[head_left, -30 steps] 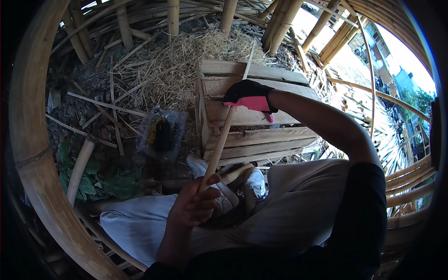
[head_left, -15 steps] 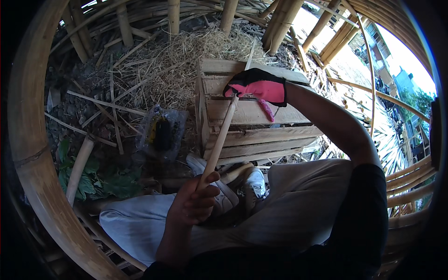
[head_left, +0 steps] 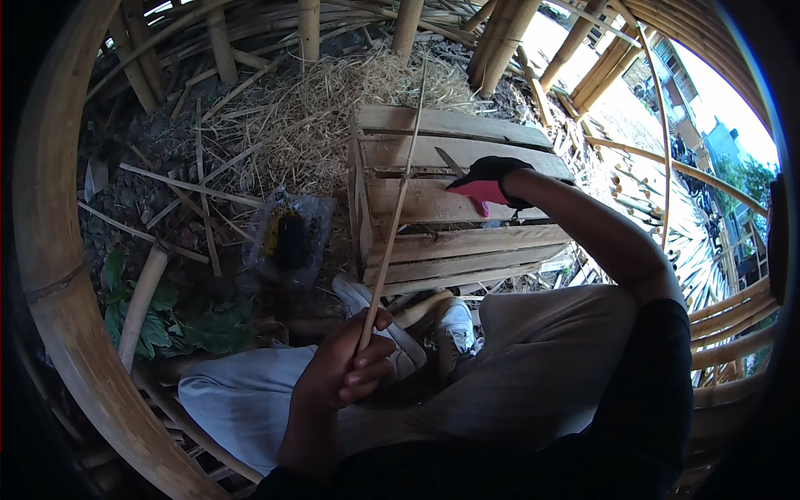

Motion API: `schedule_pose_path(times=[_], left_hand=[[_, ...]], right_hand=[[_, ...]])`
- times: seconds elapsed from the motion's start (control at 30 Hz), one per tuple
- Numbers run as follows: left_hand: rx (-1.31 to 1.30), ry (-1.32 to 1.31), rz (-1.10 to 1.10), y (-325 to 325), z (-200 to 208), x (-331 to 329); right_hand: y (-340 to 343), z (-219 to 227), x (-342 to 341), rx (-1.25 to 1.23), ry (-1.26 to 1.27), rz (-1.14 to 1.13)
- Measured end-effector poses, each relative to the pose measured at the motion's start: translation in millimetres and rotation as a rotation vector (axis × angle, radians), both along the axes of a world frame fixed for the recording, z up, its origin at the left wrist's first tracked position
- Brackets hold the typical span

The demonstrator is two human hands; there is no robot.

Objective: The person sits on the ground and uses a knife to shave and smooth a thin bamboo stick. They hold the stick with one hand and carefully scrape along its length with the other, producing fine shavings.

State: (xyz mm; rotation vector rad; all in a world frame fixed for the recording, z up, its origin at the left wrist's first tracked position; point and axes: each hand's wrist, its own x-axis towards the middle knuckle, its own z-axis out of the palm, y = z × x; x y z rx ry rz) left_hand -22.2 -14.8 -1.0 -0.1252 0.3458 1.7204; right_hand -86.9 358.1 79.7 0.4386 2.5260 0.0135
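My left hand [head_left: 342,360], bare, is closed around the lower end of a long thin bamboo strip [head_left: 396,208]. The strip slants up and away across the left part of a wooden slatted crate [head_left: 467,242]. On the crate top, my right hand [head_left: 490,182], in a black and pink glove, is closed over a knife [head_left: 450,162]. The blade points up and left past the fingers, and the pink handle shows below the glove. How the fingers wrap the handle is mostly hidden.
Dry straw [head_left: 308,117] covers the ground behind the crate. At left lie a clear plastic bag [head_left: 289,237] with dark contents and green leaves [head_left: 158,321]. A thick bamboo pole [head_left: 62,283] curves along the left side. My shoes [head_left: 456,329] rest near the crate.
My right hand has let go of the bamboo strip and moved right and down onto the knife. The strip has turned, showing a narrower side, and its far end has swung left.
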Motion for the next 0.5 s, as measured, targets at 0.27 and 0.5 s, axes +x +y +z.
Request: schedule_pose_path(times=[0.27,0.5], left_hand=[[-0.248,0.504,0.165,4.9,10.0,10.6],[-0.297,0.575,0.183,5.5,14.8,8.2]], right_hand=[[4.7,-28.0,-2.3,0.105,0.080,-0.183],[17.8,-41.3,3.9,-0.035,0.377,-0.109]])
